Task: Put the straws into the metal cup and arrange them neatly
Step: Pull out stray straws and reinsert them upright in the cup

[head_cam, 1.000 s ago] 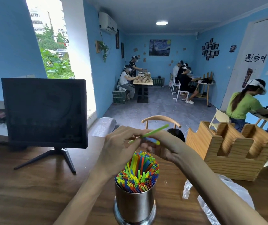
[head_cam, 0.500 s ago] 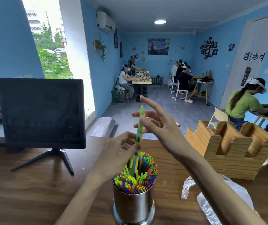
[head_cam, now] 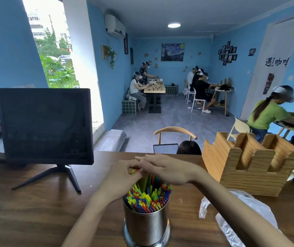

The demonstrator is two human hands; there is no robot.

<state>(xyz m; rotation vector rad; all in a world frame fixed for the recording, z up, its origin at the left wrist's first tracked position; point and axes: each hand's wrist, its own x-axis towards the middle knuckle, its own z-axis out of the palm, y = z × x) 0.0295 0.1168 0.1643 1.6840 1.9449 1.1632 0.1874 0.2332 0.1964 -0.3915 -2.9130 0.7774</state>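
A shiny metal cup [head_cam: 147, 225] stands at the near edge of the wooden table, packed with several colourful straws [head_cam: 148, 197] standing upright. A few taller straws, green and orange among them, rise from the far side of the cup. My left hand [head_cam: 123, 177] is curled round these taller straws just above the cup. My right hand [head_cam: 167, 169] lies flat with straight fingers over their tops, its fingertips touching my left hand.
A dark monitor on a tripod stand [head_cam: 44, 125] stands at the left. A wooden holder with slots [head_cam: 249, 166] sits at the right. A clear plastic bag [head_cam: 240, 216] lies near my right forearm. A chair back [head_cam: 175, 131] and a dark head are beyond the table's far edge.
My right hand, raised and pinching a green straw upright, has come down flat onto the straw tops. The straw has gone down into the cup. My left hand stays by the tall straws.
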